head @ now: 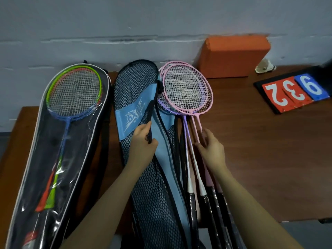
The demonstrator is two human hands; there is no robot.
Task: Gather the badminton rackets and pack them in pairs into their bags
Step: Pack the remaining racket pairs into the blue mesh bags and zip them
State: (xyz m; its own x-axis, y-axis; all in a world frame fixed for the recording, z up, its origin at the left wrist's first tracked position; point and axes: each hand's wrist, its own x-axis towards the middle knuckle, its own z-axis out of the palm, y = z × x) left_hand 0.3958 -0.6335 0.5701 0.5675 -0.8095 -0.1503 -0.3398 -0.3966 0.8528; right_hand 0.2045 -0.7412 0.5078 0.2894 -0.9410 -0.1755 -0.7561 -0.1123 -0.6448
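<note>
While the scoreboard reads 3, 2, 9, left hand fingers pinch the mesh bag; right hand fingers spread on pink rackets.

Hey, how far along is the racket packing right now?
Done: one pair of rackets already lies inside the clear-fronted bag on the left. In hand: the left hand grips the edge of the blue mesh bag, while the right hand touches the shafts of the pink and purple rackets lying loose beside it. Left: those rackets still need bagging in pairs.
</note>
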